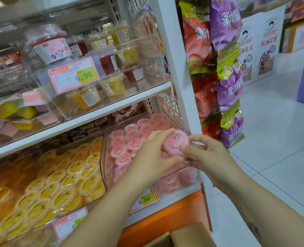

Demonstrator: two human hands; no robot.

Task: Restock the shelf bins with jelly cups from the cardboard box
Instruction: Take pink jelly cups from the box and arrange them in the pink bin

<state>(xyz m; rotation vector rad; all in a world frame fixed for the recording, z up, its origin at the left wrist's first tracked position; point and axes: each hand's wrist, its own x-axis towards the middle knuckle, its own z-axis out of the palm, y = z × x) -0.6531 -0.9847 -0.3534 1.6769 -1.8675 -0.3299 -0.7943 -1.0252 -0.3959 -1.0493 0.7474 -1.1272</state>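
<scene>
The lower shelf [165, 193] looks well stocked, so you seem to be late in the job. The yellow cups [64, 191] fill their bin at the lower left of the frame, packed lid to lid. The pink bin [103, 157] at centre holds neat rows along its left and rear, and more show through its front wall. How much room is left under your hands is hidden.

The cardboard box [186, 236] sits at the bottom edge with its flaps showing. Its contents are out of view, so you cannot tell how many cups remain.

Your left hand [153, 155] and right hand [206, 155] meet over the right part of the pink bin. Both sets of fingers [163, 133] grasp one pink jelly cup [177, 141], lid up, just above the rows. It is not yet set down.

Around you, hanging snack bags [226, 90] crowd the upright at the right, close to your right wrist. The upper shelf board [112, 104] overhangs the bin's rear. A price tag [145, 199] marked 6.60 is on the front.
</scene>
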